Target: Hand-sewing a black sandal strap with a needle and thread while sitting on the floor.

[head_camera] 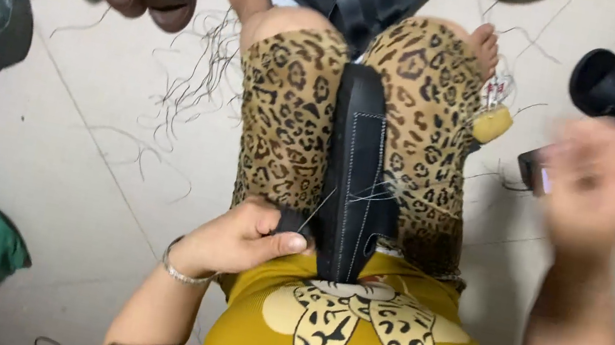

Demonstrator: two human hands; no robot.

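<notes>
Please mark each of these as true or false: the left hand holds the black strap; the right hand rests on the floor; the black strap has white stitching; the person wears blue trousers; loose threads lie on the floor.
1. The left hand holds the black sandal strap. True: it pinches the strap's lower end.
2. The right hand rests on the floor. False: it is raised and blurred, out to the right side.
3. The strap has white stitching. True: pale seams run along its length.
4. The person wears blue trousers. False: the trousers are leopard-print.
5. Loose threads lie on the tiled floor. True.
</notes>
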